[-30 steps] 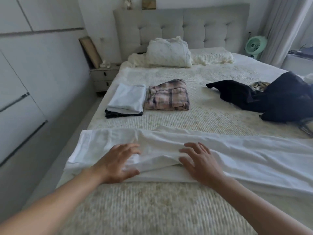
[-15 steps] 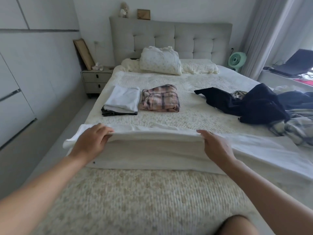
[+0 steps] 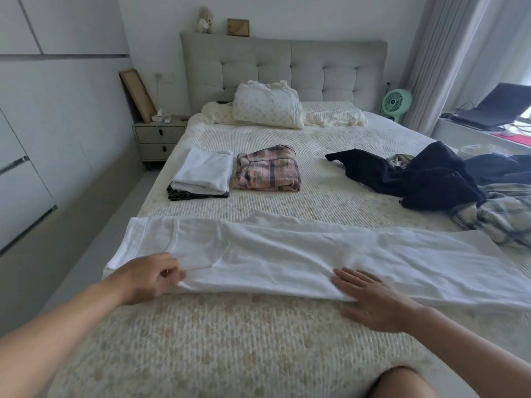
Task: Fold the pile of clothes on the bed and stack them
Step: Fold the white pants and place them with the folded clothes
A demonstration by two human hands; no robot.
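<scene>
Here the white garment (image 3: pixel 287 254) lies flat in a long band across the middle of the frame, from the bed's (image 3: pixel 230 340) left edge to the right border. Its near edge is a straight fold running between the two hands. The left hand (image 3: pixel 146 278), lower left, pinches that edge near the garment's left end, fingers curled on the cloth. The right hand (image 3: pixel 373 300), lower right of centre, lies flat with straight, spread fingers, palm down on the same edge and partly on the cover.

Below the garment, bare cover fills the bottom of the frame down to a knee (image 3: pixel 402 382) at the lower edge. Above it, a strip of bare cover separates it from the folded stack (image 3: pixel 201 175) at centre left and the folded plaid piece (image 3: pixel 268 169) just beside it. The unfolded dark pile (image 3: pixel 431 176) sprawls at centre right, with a checked cloth (image 3: pixel 500 216) whose lower corner touches the garment's far edge.
</scene>
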